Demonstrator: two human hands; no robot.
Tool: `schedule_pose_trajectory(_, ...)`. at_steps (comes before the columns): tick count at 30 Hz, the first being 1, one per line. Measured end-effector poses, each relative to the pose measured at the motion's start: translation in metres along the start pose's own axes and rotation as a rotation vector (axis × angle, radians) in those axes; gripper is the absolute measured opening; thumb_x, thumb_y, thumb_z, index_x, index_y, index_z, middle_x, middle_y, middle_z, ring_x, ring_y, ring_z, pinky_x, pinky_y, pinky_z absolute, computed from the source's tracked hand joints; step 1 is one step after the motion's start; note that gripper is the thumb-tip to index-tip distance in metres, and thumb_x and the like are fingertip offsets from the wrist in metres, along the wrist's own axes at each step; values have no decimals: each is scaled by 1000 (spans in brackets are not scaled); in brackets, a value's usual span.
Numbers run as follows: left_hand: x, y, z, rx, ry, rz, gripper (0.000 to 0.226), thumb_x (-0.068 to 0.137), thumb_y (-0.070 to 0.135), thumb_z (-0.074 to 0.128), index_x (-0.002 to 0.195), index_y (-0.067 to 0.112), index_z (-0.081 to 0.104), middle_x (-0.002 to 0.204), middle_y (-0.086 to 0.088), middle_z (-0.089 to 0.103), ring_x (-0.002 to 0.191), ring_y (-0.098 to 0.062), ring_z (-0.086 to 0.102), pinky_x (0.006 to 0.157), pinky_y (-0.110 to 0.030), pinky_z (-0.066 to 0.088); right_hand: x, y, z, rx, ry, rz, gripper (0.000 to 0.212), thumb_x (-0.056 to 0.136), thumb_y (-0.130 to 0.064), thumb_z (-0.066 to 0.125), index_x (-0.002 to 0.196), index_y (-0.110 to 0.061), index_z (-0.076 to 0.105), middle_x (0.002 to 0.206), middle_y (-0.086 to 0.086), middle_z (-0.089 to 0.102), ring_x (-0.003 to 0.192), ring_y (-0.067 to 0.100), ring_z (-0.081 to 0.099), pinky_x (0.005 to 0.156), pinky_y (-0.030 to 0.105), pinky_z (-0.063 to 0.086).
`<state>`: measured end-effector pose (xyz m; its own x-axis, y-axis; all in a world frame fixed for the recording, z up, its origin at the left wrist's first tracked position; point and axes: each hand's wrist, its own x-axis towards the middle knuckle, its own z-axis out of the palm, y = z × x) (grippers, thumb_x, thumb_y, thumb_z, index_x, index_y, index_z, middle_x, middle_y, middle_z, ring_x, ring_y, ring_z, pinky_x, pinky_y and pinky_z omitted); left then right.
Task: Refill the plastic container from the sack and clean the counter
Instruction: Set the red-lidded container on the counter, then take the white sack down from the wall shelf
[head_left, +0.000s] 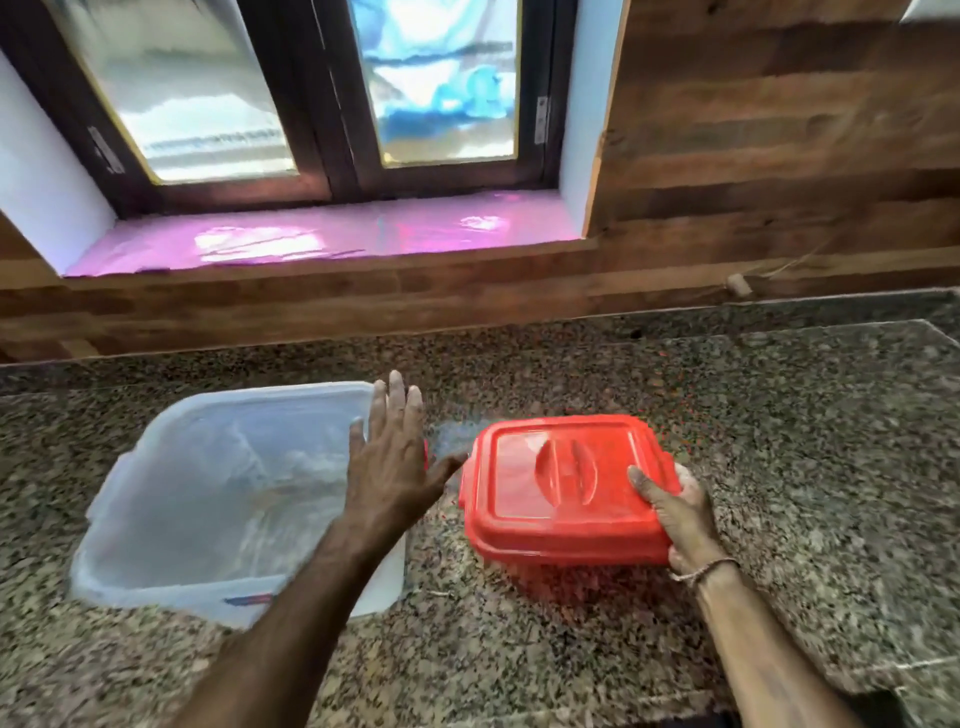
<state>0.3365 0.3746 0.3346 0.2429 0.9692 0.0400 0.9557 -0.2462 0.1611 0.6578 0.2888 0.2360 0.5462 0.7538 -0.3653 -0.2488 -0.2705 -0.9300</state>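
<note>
A dark-framed window with frosted panes stands above a glossy pink sill. Brown wood panels cover the wall; a small pale object, perhaps a cork, lies at its foot.

Dark-framed window, frosted panes, daylight through; glossy pink sill; brown wood-plank wall behind speckled granite counter

The plastic container is a translucent white rectangular tub with rounded corners. It stands open on the left of the speckled granite counter, and something clear and crumpled shows blurrily inside. Its red lid, rectangular with a moulded handle on top, is off the tub and just to its right. The right hand grips the lid's near right corner. Small red-orange specks dot the counter around the lid.
</note>
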Motion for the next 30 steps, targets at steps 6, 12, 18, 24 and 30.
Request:
schedule_pose_trajectory(6, -2, 4, -2, 27, -13, -20, 111, 81, 84, 23, 164, 13, 9, 172, -5, -11, 159, -22, -12, 126, -54, 11, 24, 45, 14, -195, 1, 13, 56, 80, -18, 85, 128, -6, 60, 114, 18, 73, 86, 24, 70, 79, 36, 62)
schedule_pose_trajectory(12, -1, 5, -2, 2, -10, -40, 113, 78, 85, 24, 164, 14, 9, 172, -5, -10, 158, -21, -12, 126, -53, 8, 52, 91, 10, -571, 119, -9, 97, 57, -84, 71, 134, -27, 53, 125, 7, 61, 106, 30, 67, 86, 51, 61)
schedule_pose_trajectory(18, -1, 2, -1, -52, 2, -31, 98, 92, 73, 44, 165, 16, 8, 171, -3, -12, 158, -19, -15, 128, -53, 4, 15, 55, 32, -702, 220, -18, 69, 87, -32, 78, 144, -7, 49, 139, 19, 49, 127, 38, 50, 108, 49, 43)
schedule_pose_trajectory(24, -13, -21, -21, -249, 12, -57, 93, 94, 72, 42, 165, 23, 7, 172, -1, -12, 158, -15, -11, 127, -53, -2, -18, 12, 81, -737, 230, -214, 61, 93, -31, 70, 146, -12, 47, 141, 20, 50, 129, 38, 47, 105, 49, 40)
schedule_pose_trajectory(30, -45, -110, -63, -215, 158, -140, 87, 94, 69, 46, 163, 23, 20, 173, -2, 8, 159, -19, 4, 126, -52, 8, -70, -74, 210, -475, 47, -664, 33, 91, -24, 72, 122, -14, 67, 118, 11, 65, 93, 21, 66, 90, 35, 52)
